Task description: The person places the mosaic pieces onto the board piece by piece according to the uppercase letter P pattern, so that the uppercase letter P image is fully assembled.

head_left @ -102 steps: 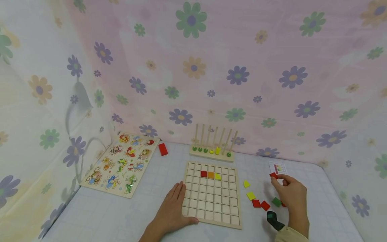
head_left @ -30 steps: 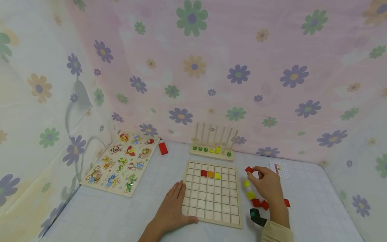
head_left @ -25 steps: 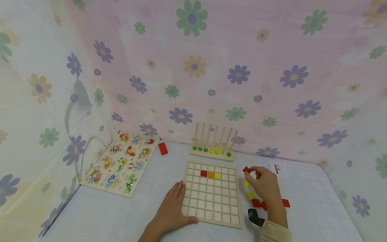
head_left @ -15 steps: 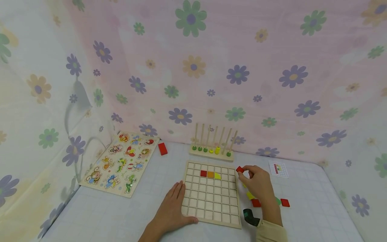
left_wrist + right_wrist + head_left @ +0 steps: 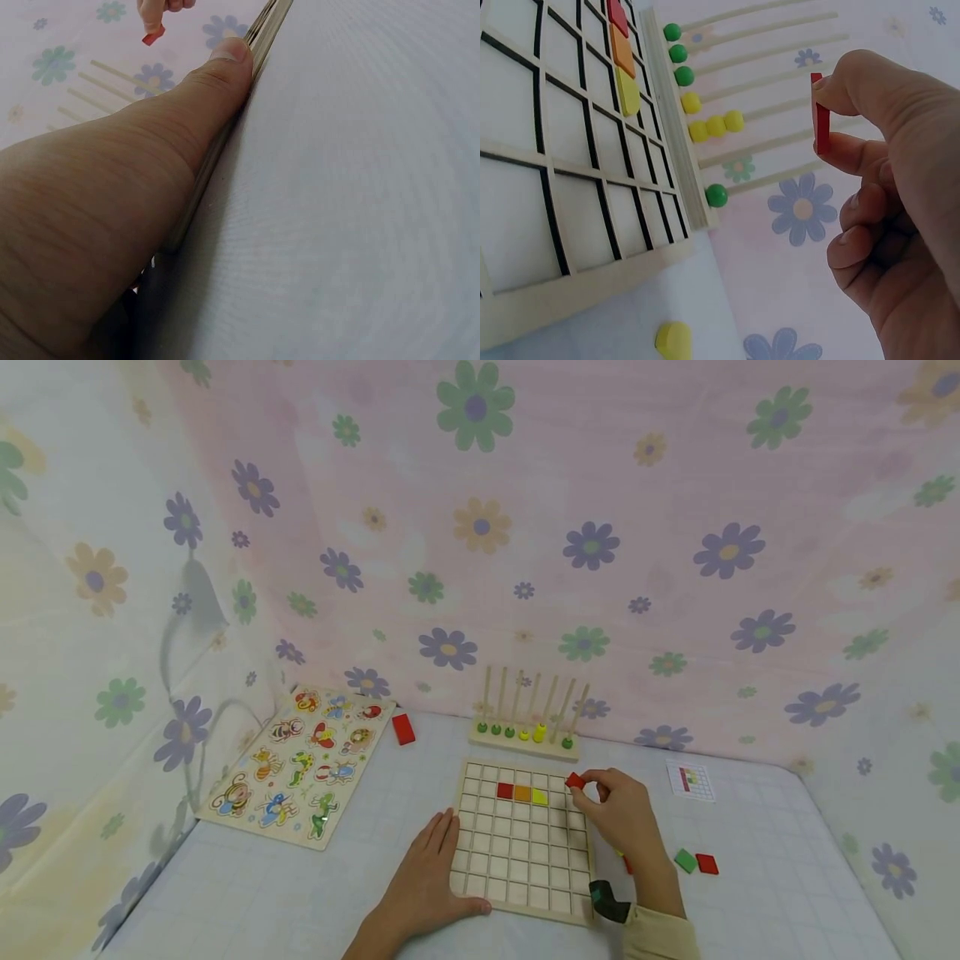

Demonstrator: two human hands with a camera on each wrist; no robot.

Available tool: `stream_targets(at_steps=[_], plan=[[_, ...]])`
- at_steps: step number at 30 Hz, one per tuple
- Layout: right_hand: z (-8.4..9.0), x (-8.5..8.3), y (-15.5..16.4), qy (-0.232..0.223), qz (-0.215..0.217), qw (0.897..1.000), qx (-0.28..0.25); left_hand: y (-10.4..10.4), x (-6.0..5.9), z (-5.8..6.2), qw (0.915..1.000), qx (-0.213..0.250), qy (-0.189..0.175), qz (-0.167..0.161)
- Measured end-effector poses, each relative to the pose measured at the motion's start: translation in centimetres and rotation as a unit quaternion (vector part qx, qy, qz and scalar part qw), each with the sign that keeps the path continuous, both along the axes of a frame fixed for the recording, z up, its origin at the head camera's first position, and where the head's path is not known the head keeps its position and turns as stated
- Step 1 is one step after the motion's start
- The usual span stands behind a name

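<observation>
My right hand (image 5: 624,814) pinches a small square red tile (image 5: 575,781) between thumb and index finger, above the upper right corner of the wooden grid board (image 5: 517,853). The right wrist view shows this red tile (image 5: 821,116) edge-on, with the other fingers curled below it. In the board's second row lie a red tile (image 5: 506,791), an orange tile (image 5: 522,792) and a yellow tile (image 5: 539,796) with a rounded side. My left hand (image 5: 427,881) lies with straight fingers along the board's left edge, its thumb at the near edge.
Behind the board stands a peg rack (image 5: 525,742) with green and yellow beads. A green tile (image 5: 686,860) and a red tile (image 5: 707,863) lie right; a printed card (image 5: 691,780) is behind them. An insect puzzle (image 5: 300,766) and a red block (image 5: 403,729) are left.
My right hand has carried the red tile leftward from beside the printed card to over the board's upper right corner. My left hand has stayed at the board's edge.
</observation>
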State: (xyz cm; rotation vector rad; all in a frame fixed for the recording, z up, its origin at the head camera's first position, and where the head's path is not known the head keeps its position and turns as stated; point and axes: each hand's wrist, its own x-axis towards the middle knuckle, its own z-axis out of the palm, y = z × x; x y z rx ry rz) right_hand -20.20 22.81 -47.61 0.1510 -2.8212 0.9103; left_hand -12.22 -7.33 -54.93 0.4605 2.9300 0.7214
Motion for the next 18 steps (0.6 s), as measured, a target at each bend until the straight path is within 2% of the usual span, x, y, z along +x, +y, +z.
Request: stream_targets(at_steps=[18], plan=[[-0.2, 0.1, -1.5, 0.011, 0.036, 0.999, -0.006, 0.0, 0.0, 0.0, 1.0000, -0.006, 0.000, -0.003]])
